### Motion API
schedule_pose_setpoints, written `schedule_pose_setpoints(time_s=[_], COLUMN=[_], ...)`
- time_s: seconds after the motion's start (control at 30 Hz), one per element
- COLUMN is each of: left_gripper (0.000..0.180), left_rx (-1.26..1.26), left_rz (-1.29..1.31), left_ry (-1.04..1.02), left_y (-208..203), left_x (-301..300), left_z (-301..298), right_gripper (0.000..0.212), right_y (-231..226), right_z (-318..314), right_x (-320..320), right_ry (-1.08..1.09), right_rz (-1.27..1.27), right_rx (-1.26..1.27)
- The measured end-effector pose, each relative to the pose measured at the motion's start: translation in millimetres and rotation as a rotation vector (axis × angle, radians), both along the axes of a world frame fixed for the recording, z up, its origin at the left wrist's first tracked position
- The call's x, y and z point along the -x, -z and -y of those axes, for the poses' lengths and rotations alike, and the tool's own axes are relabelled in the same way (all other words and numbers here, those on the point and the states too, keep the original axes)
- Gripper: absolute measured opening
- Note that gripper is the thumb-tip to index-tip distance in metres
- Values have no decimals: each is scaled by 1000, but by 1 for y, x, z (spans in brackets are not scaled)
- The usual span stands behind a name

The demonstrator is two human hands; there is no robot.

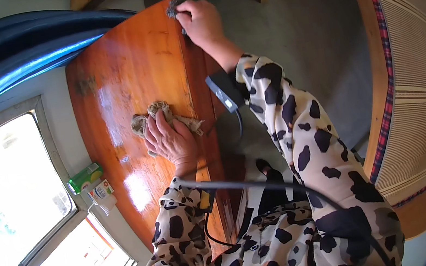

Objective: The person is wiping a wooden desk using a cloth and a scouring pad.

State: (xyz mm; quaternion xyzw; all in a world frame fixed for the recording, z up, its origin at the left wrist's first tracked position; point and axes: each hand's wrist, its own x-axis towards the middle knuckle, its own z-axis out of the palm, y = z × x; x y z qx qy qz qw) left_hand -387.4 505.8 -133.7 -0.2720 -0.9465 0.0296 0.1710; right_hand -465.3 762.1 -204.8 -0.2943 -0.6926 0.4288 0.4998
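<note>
Left hand (171,142): we spread it over cloth (158,108), likely for even pressure
Right hand (202,22): we pinch grey wad (171,11), likely for control

There is one left hand (173,143) and one right hand (202,25), two hands in all. Two sleeves show, one left sleeve (176,226) and one right sleeve (289,105). I count one rag (158,107) (taking its folds as a single piece), one scrubber (171,10), one tabletop (132,73), two black boxes (225,92), one green pack (85,178), one white carton (101,190), one curtain (8,53) and one mat (418,86)
</note>
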Motion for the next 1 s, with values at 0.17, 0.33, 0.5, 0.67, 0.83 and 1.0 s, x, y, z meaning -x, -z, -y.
schedule_pose_setpoints(time_s=[0.17,0.33,0.5,0.67,0.83,1.0], left_gripper=[45,46,46,47,46,47], left_rx=[41,37,3,19,14,3], left_rz=[38,86,104,86,96,96], left_ry=[-4,11,28,-17,0,-14], left_y=[-8,-13,-14,-13,-17,-13], left_x=[-5,-13,-13,-9,-12,-13], left_z=[12,6,-3,14,9,4], right_gripper=[10,10,13,6,5,6], right_y=[-10,-9,2,-5,-11,-11], right_z=[67,79,-27,37,41,-25], right_x=[-63,-84,4,-45,-52,14], right_ry=[-267,-248,-158,-392,-313,-121], right_rz=[51,96,129,50,85,87], right_rx=[136,136,-13,129,48,-43])
